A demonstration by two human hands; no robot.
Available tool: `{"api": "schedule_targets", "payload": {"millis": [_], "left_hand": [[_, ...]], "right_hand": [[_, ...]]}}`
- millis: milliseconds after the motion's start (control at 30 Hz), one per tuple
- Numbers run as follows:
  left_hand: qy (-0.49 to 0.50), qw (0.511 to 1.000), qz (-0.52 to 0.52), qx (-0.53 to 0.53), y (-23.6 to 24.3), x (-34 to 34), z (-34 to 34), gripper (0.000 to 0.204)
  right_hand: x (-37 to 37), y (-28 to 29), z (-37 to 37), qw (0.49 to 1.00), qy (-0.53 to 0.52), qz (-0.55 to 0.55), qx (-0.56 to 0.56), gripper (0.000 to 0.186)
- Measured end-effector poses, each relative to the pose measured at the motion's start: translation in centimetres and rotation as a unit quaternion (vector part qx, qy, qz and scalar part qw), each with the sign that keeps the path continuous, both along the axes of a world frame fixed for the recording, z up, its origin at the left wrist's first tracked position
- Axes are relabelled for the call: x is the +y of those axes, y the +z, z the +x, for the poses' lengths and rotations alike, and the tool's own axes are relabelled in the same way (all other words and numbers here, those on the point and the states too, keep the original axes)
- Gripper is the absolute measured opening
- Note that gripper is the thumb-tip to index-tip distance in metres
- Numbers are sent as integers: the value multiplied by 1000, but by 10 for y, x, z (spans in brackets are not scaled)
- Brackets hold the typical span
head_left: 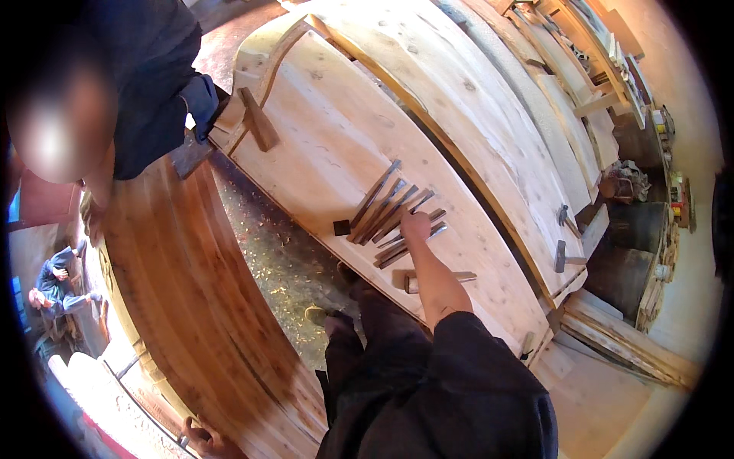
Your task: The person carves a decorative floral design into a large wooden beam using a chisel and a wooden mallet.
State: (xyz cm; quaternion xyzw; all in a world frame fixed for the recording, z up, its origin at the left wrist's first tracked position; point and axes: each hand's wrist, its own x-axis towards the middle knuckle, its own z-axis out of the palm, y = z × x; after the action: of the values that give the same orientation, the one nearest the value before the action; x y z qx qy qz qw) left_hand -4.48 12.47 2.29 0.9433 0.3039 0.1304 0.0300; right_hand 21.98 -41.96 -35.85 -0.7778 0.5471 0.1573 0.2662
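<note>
My right hand (415,226) reaches onto a pale plank panel (329,115), its fingers curled on a chisel among several long metal and wooden-handled chisels (376,205) laid side by side. A small dark square block (342,227) sits left of them. Below my forearm lies another tool (464,277), partly hidden by the arm. A wooden block (260,122) rests near the panel's far left end. My left hand is not in view.
A co-worker in dark clothing (145,92) leans over a brown board (199,283) at left; another person (57,287) is farther back. Hammers (560,256) lie on the right panel (474,122). Planks (619,352) are stacked at right. The floor (252,229) is strewn with shavings.
</note>
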Motion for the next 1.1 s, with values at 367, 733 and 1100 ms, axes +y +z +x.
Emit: {"api": "schedule_targets", "payload": {"millis": [367,733,1100], "left_hand": [[2,999,38,3,-5,2,8,27],[23,999,38,8,1,-9,11,24],[41,999,4,-15,-5,-3,8,24]], "right_hand": [[76,87,-59,845,20,512,-151,34],[98,73,-16,787,-102,597,-118,27],[107,75,-22,725,-139,660,-140,27]]}}
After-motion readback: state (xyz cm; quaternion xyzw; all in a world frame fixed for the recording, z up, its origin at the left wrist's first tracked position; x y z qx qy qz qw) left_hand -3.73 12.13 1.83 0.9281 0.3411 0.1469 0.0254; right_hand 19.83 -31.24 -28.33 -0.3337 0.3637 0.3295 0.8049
